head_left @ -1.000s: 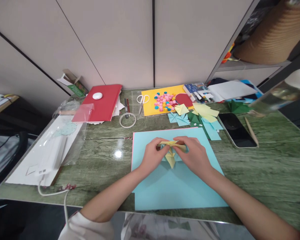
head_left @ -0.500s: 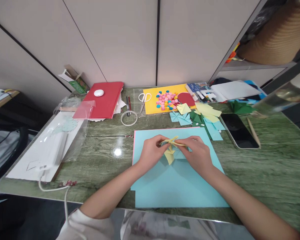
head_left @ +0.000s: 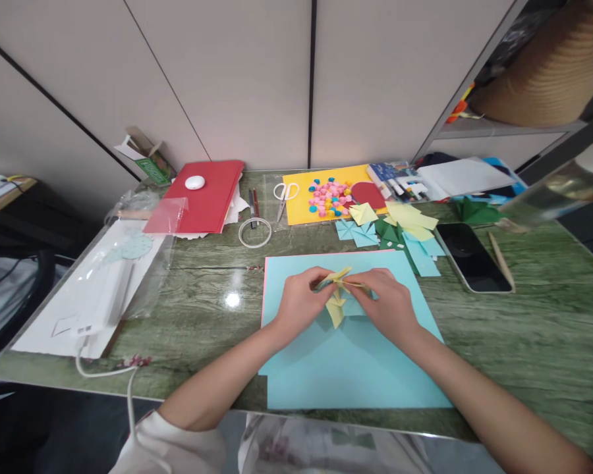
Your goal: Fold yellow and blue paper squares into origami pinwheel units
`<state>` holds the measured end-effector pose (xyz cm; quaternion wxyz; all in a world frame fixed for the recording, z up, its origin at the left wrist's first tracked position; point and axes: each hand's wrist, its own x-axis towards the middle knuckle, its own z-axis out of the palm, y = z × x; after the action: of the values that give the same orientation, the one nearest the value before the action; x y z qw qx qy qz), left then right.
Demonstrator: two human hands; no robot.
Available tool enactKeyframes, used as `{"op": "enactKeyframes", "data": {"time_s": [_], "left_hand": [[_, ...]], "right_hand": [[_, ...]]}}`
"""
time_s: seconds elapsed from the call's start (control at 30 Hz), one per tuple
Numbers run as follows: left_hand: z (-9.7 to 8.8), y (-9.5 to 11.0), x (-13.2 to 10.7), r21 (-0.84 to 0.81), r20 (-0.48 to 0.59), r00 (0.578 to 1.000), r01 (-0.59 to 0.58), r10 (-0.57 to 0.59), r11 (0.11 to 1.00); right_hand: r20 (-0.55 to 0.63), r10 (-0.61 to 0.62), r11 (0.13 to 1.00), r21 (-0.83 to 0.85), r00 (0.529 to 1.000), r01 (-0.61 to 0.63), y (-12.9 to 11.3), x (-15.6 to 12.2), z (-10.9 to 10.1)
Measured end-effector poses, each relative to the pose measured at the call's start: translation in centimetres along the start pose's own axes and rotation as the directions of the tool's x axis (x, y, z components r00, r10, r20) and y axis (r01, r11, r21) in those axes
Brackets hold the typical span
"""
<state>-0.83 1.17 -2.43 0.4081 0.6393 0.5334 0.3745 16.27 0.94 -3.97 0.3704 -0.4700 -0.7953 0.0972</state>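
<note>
A pale yellow folded paper piece (head_left: 335, 312) is pinched between my two hands, its folded flaps sticking up and hanging down between them. My left hand (head_left: 304, 297) is closed on its left side, thumb and fingertips together. On the right side my right hand (head_left: 388, 303) pinches a flap the same way. My fingers hide part of the folds. Both hands are just above a stack of light blue paper sheets (head_left: 350, 375), with a pink edge showing at its left. A light blue paper piece (head_left: 356, 305) lies partly hidden behind the yellow one.
Behind the sheets lie folded yellow paper (head_left: 410, 220), blue paper pieces (head_left: 422, 255) and small colourful pieces (head_left: 329, 197) on a yellow sheet. Scissors (head_left: 286, 192), a tape roll (head_left: 255, 233) and a red folder (head_left: 202, 204) are further left. A phone (head_left: 472, 257) lies at right.
The yellow paper piece shifts very slightly between my fingers, and its right flap tilts a little. Both hands stay in nearly the same place.
</note>
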Motion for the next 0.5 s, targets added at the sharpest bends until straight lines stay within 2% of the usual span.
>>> {"op": "enactKeyframes", "data": {"time_s": [0.27,0.5], "left_hand": [[-0.02,0.43,-0.19,0.044,0.029,1.0,-0.008,0.007,0.999],[-0.13,0.23,-0.13,0.078,0.058,0.998,-0.003,-0.002,0.997]], "right_hand": [[0.002,0.052,0.998,-0.045,0.999,-0.052,-0.39,-0.04,0.19],[0.054,0.126,0.989,-0.087,0.991,-0.121,-0.63,-0.22,0.38]]}}
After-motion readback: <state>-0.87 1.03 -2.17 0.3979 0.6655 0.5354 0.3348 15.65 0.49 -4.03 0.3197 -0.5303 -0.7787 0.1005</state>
